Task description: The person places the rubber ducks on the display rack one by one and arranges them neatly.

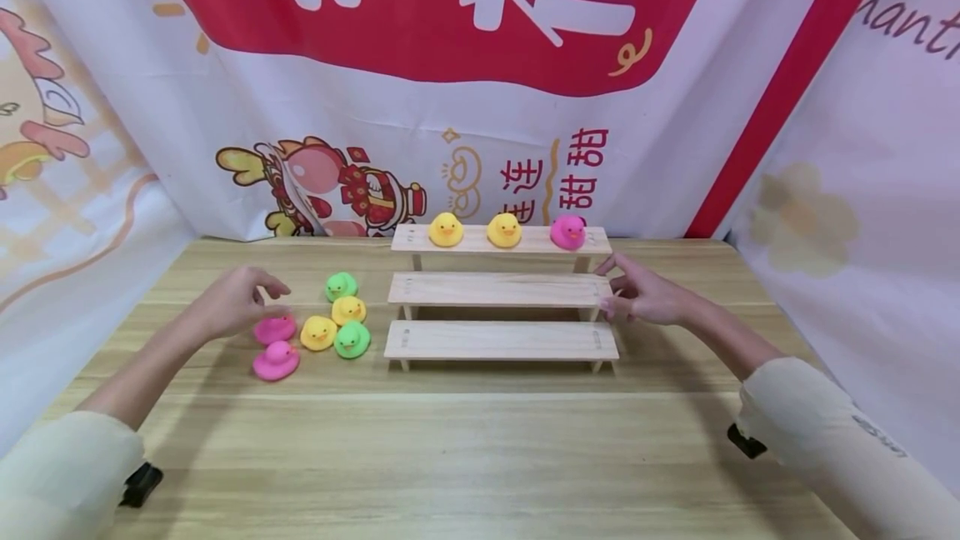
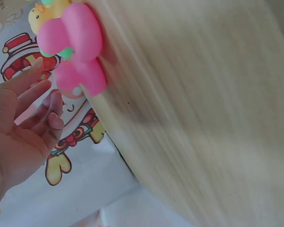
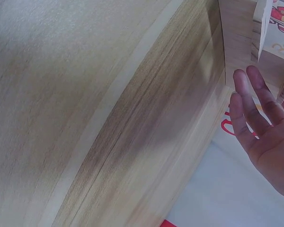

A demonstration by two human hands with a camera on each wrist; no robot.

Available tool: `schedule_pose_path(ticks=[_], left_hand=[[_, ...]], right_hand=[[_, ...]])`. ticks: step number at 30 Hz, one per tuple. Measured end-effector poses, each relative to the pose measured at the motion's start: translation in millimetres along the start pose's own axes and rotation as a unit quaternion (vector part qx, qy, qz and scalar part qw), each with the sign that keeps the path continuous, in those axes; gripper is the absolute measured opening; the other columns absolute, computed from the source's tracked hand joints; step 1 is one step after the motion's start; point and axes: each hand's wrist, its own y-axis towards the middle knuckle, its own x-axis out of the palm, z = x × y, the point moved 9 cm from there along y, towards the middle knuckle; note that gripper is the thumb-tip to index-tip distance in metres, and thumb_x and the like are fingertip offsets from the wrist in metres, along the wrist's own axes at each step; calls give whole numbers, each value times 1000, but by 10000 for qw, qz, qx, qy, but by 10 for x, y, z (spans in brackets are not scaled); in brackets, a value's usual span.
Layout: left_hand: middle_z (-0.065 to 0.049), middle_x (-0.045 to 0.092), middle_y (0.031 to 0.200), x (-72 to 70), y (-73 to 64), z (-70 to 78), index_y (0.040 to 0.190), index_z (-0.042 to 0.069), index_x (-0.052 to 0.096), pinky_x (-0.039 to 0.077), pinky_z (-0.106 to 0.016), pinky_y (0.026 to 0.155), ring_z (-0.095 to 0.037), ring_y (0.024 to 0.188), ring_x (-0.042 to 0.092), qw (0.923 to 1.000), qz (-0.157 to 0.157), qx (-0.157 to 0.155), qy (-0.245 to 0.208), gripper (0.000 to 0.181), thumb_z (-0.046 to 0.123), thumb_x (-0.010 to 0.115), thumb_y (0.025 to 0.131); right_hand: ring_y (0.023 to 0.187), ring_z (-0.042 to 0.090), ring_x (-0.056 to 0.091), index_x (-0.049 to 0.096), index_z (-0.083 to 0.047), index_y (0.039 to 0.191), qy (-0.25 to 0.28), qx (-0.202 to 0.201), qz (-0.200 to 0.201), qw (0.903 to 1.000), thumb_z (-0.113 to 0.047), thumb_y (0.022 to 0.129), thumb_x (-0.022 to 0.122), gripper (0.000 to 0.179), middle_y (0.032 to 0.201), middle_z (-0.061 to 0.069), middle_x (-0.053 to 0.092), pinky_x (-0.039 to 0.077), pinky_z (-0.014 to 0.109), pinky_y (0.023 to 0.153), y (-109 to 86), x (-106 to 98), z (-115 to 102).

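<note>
My left hand [image 1: 238, 300] hovers over the left side of a cluster of rubber ducks, its fingers loosely bent and holding nothing. Directly below it is one pink duck [image 1: 276, 329], with another pink duck [image 1: 277, 361] in front. Beside them lie yellow ducks [image 1: 318, 333] and green ducks [image 1: 352, 340]. At the right end of a three-tier wooden display stand [image 1: 501, 341], my right hand [image 1: 651, 294] holds the end of the middle board, thumb at the front edge and fingers towards the back. In the right wrist view, part of that hand [image 3: 274, 137] is hidden behind the wood.
On the stand's top board sit two yellow ducks [image 1: 446, 230] and a pink duck [image 1: 567, 232]. A printed cloth [image 1: 660, 148] hangs behind the wooden table [image 1: 450, 457], with more cloth at both sides.
</note>
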Motion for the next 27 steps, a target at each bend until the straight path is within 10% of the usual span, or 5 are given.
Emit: schedule_pose_path(ticks=[27], left_hand=[[-21,75,98,122,-66,-132,103,-11,74,54,-25,66,-22,81,68,9990,-367,-36,-246,25,4,82,85]], right_hand=[[93,40,67,35,-1,133,-130,103,45,9999,-9,102,62,42,103,21,72,58,46,67,13,-15,70]])
